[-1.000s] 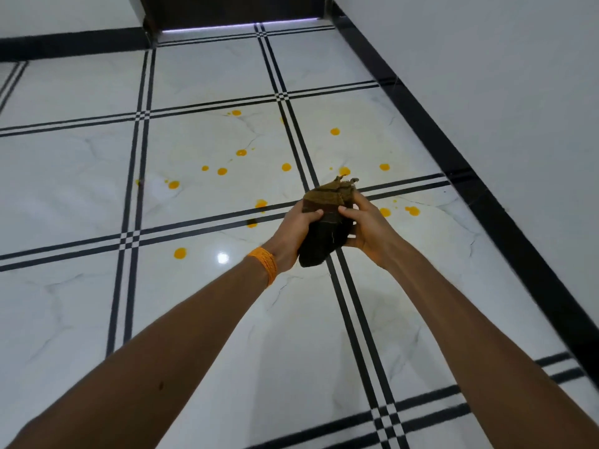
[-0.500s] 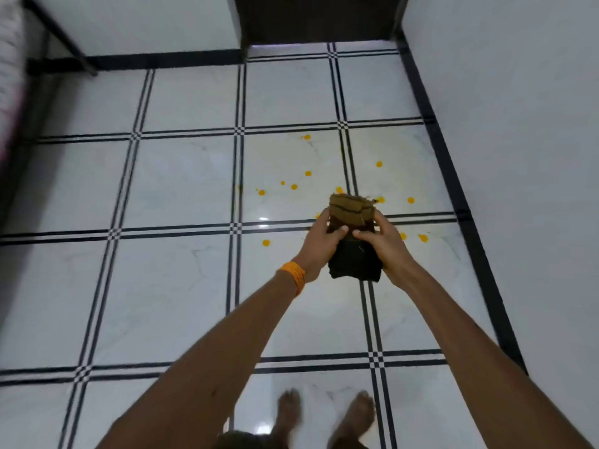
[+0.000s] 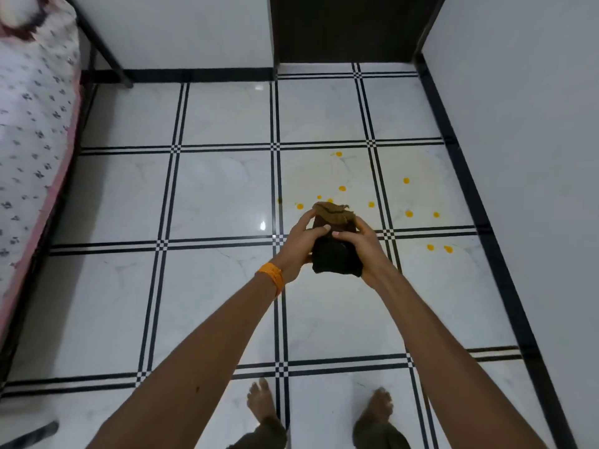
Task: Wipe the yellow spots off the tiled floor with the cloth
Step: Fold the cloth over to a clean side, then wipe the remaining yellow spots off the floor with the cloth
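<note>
I hold a folded cloth (image 3: 335,254), tan on its top fold and dark brown below, in the air in front of me with both hands. My left hand (image 3: 299,246), with an orange band at the wrist, grips its left side. My right hand (image 3: 364,249) grips its right side. Several yellow spots (image 3: 409,213) dot the white tiled floor (image 3: 220,196) beyond and to the right of the cloth, far below it. Some spots lie hidden behind the cloth and hands.
A bed with a patterned sheet (image 3: 30,131) and a dark frame stands along the left. White walls with black skirting close in the right side (image 3: 505,280) and the back. A dark doorway (image 3: 346,27) is straight ahead. My bare feet (image 3: 262,403) stand on the tiles below.
The view has risen and pulled back: the floor and spots look farther away, and the bed and my feet have come into view. Both hands still grip the cloth the same way.
</note>
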A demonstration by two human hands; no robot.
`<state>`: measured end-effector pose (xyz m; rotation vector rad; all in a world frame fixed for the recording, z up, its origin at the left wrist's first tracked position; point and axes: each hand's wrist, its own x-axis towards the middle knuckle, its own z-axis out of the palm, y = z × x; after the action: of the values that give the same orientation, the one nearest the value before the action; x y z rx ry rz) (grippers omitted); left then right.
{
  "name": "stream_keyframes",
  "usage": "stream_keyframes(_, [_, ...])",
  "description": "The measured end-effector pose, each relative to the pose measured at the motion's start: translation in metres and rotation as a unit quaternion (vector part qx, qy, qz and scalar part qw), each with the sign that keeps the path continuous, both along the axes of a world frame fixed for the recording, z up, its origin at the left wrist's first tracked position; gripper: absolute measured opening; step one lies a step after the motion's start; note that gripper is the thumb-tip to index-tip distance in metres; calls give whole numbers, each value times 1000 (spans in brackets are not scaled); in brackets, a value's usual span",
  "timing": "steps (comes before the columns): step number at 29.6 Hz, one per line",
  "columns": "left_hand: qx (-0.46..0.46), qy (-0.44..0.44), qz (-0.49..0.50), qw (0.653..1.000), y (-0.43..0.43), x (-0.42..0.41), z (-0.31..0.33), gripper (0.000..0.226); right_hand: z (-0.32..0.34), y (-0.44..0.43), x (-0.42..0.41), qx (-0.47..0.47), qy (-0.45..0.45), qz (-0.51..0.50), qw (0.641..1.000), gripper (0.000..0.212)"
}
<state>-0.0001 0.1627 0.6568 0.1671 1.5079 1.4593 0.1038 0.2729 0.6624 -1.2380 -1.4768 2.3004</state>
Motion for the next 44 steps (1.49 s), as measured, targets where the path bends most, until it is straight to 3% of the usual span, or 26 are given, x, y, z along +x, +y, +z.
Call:
stream_keyframes(3, [-2,-18,-66,998,-29,-40,-10,56,-18,-27,-36,-9,3,-29,1000,42])
stream_keyframes(7, [-23,-29,-83,996,-37,-95,-44,73,-52,-33,-84,-7,-9,-17,1000,45])
stream_keyframes(14, [-93,-51,-121,987,-10,-185,-143,74,-157,-17,-172,41,-79,26,996,39])
stream_keyframes(22, [-179,-95,-199,959,10,-263,-347,70,-373,-13,-233,-42,-137,-50,988,51])
stream_keyframes(25, [-152,-97,-206,962,15,-287,-457,76,-483,-8,-258,-66,-135,-89,985,49])
stream_keyframes(30, [-107,-16,-225,968,24,-308,-572,58,-594,5,-283,-88,-115,-108,984,45])
stream_keyframes(35, [-15,50,-258,965,42,-323,-659,65,-682,28,-294,15,-95,-156,983,43])
stream_keyframes(37, [-35,61,-285,956,34,-321,-688,69,-712,23,-285,144,-227,-140,953,42])
stream_keyframes(38, [-59,99,-291,950,27,-318,-706,65,-730,18,-278,222,-301,-133,918,45])
stream_keyframes(40, [-116,274,-283,912,12,-320,-734,54,-754,7,-271,375,-387,-98,837,48])
stream_keyframes(42, [-129,453,-269,840,11,-335,-752,48,-766,8,-280,520,-385,-26,762,50])
stream_keyframes(44, [-121,568,-265,770,29,-356,-768,47,-787,26,-299,588,-346,57,728,52])
